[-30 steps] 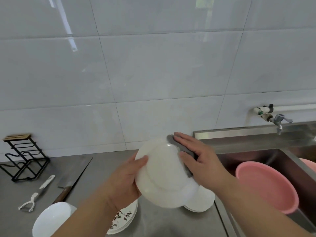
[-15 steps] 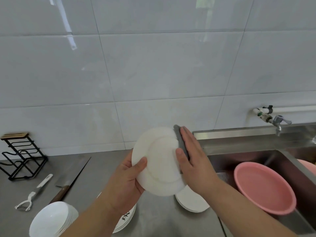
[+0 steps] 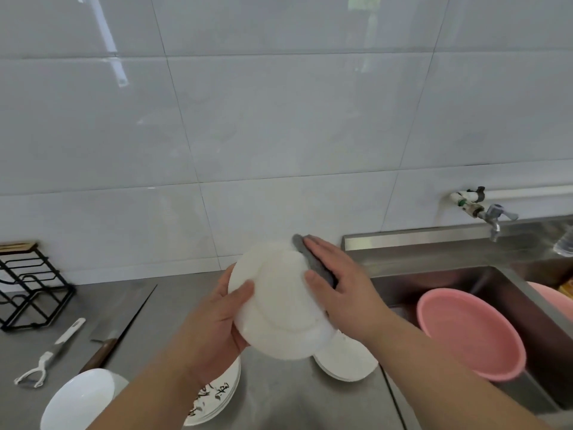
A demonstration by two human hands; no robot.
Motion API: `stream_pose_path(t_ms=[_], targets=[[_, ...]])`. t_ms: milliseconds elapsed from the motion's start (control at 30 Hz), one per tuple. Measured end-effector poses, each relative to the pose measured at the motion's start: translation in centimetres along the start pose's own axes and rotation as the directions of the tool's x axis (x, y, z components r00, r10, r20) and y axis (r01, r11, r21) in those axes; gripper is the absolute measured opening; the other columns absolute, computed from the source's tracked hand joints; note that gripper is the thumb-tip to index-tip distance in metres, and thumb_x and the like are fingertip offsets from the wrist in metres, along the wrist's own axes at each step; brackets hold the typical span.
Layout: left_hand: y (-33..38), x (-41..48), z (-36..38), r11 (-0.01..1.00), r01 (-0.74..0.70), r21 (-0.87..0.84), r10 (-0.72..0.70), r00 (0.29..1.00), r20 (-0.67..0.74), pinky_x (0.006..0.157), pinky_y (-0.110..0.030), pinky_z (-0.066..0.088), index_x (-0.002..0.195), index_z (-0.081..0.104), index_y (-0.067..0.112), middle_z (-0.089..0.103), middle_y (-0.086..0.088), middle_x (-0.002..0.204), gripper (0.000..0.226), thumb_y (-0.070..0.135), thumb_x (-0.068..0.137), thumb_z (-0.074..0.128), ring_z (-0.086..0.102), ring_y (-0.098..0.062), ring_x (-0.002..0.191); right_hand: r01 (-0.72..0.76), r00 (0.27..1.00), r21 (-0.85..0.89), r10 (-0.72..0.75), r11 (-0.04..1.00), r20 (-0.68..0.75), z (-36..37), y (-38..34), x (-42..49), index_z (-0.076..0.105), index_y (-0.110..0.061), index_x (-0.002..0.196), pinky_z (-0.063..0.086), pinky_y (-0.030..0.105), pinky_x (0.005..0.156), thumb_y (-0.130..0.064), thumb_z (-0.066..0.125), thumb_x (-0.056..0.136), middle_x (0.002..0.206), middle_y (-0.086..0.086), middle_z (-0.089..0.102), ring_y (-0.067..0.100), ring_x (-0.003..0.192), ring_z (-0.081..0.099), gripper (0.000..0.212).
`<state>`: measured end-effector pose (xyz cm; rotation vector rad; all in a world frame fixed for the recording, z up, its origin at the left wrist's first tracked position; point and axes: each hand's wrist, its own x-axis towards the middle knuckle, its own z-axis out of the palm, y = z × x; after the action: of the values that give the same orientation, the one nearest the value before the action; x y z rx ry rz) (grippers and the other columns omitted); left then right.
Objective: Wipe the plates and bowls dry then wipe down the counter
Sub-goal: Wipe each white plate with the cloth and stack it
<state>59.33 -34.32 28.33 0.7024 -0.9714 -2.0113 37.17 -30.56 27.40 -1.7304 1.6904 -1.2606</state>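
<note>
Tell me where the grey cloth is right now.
Head view, right of centre: the grey cloth lies under the right hand, pressed against the right edge of the white plate that the left hand holds, left of the sink.

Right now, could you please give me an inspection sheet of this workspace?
Surface: steel counter.
Job's things: plate held up; cloth against its rim; patterned plates, plain plates and bowls on counter.
Clutter: knife, peeler, rack at left.
Hands: left hand grips plate; right hand presses cloth, fingers straight.
Cables: nothing seen.
Surroundings: tiled wall, tap, sink holding pink basin.
</note>
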Motion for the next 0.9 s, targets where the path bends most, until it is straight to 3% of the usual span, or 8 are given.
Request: stream_pose_path(t_ms=[167, 233, 400, 500, 633, 767, 833, 900], targets=[[-1.0, 0.4, 0.0, 0.993, -0.109, -0.05, 0.102, 0.988, -0.113, 0.077, -0.038, 0.063, 0.139, 0.058, 0.025, 0.068, -0.008, 0.134, 0.048, 0.016, 0.093, 0.055, 0.069, -0.027, 0.118, -0.101, 0.994, 0.03, 0.102, 0.994, -0.028, 5.2, 0.1, -6.1, -0.007, -0.037, 0.163, 0.003, 0.003, 0.116, -0.07, 0.042, 0.091, 0.167, -0.03, -0.018, -0.013, 0.152, -0.008, 0.093], [-1.6, 0.4, -0.3, 0.995, -0.09, -0.044, 0.084, 0.988, -0.127, 0.079, -0.043, 0.062, 0.14, 0.057, 0.027, 0.067, -0.007, 0.136, 0.049, 0.016, 0.093, 0.056, 0.067, -0.029, 0.121, -0.153, 0.988, 0.017, 0.154, 0.988, -0.011, 5.9, 0.5, -6.7, -0.015, -0.04, 0.16, 0.002, 0.004, 0.115, -0.074, 0.039, 0.09, 0.162, -0.032, -0.028, -0.018, 0.148, -0.014, 0.095], [-2.5, 0.5, 0.4, 0.991, -0.092, -0.097, 0.08, 0.99, -0.12, 0.087, -0.048, 0.062, 0.142, 0.056, 0.026, 0.067, -0.007, 0.137, 0.05, 0.014, 0.093, 0.056, 0.066, -0.03, 0.122, -0.181, 0.978, -0.021, 0.178, 0.983, -0.113, 2.5, 1.0, -1.1, 0.015, -0.036, 0.165, 0.007, 0.018, 0.127, -0.055, 0.038, 0.105, 0.17, -0.025, 0.008, -0.019, 0.149, 0.002, 0.068], [-2.4, 1.1, 1.3, 0.977, -0.14, -0.162, 0.12, 0.984, -0.131, 0.083, -0.05, 0.062, 0.143, 0.054, 0.029, 0.067, -0.006, 0.136, 0.052, 0.013, 0.093, 0.054, 0.067, -0.028, 0.121, -0.129, 0.984, -0.012, 0.127, 0.992, -0.127, 3.2, 0.2, -2.4, 0.006, -0.032, 0.166, 0.006, 0.014, 0.125, -0.068, 0.036, 0.099, 0.17, -0.026, -0.006, -0.018, 0.15, -0.004, 0.082], [-2.7, 1.5, 1.2, 0.973, -0.15, -0.173, 0.134, 0.986, -0.103, 0.093, -0.051, 0.059, 0.145, 0.05, 0.033, 0.062, -0.006, 0.143, 0.055, 0.009, 0.096, 0.058, 0.063, -0.03, 0.127, -0.087, 0.992, 0.123, 0.097, 0.988, -0.076, 6.3, 0.0, -6.4, -0.01, -0.036, 0.163, 0.031, 0.047, 0.125, -0.069, 0.047, 0.09, 0.163, -0.03, -0.03, -0.005, 0.155, -0.012, 0.099], [-1.8, 1.6, 0.4, 0.992, -0.116, -0.054, 0.116, 0.993, -0.006, 0.102, -0.063, 0.05, 0.149, 0.047, 0.035, 0.059, -0.003, 0.147, 0.06, 0.011, 0.095, 0.06, 0.058, -0.03, 0.133, -0.095, 0.976, 0.155, 0.123, 0.983, -0.179, 3.3, 0.8, -2.8, 0.023, -0.032, 0.163, 0.016, 0.017, 0.125, -0.066, 0.045, 0.089, 0.169, -0.028, 0.007, -0.012, 0.153, 0.006, 0.084], [-1.1, 1.8, 0.3, 0.994, -0.072, -0.081, 0.071, 0.997, -0.023, 0.089, -0.058, 0.059, 0.146, 0.05, 0.033, 0.063, -0.003, 0.143, 0.052, 0.014, 0.097, 0.055, 0.063, -0.03, 0.127, -0.056, 0.979, 0.134, 0.08, 0.989, -0.187, 1.1, 0.8, -0.3, 0.043, -0.03, 0.155, 0.018, 0.015, 0.124, -0.064, 0.045, 0.091, 0.164, -0.026, 0.028, -0.011, 0.151, 0.019, 0.073], [-0.9, 2.0, 0.1, 0.994, -0.052, -0.093, 0.047, 0.997, -0.055, 0.076, -0.05, 0.062, 0.143, 0.052, 0.029, 0.065, -0.005, 0.14, 0.052, 0.012, 0.093, 0.055, 0.067, -0.03, 0.121, -0.049, 0.988, 0.074, 0.06, 0.996, -0.143, 0.4, 0.8, 0.7, 0.044, -0.031, 0.155, 0.017, 0.016, 0.124, -0.067, 0.043, 0.091, 0.164, -0.024, 0.029, -0.012, 0.151, 0.018, 0.074]])
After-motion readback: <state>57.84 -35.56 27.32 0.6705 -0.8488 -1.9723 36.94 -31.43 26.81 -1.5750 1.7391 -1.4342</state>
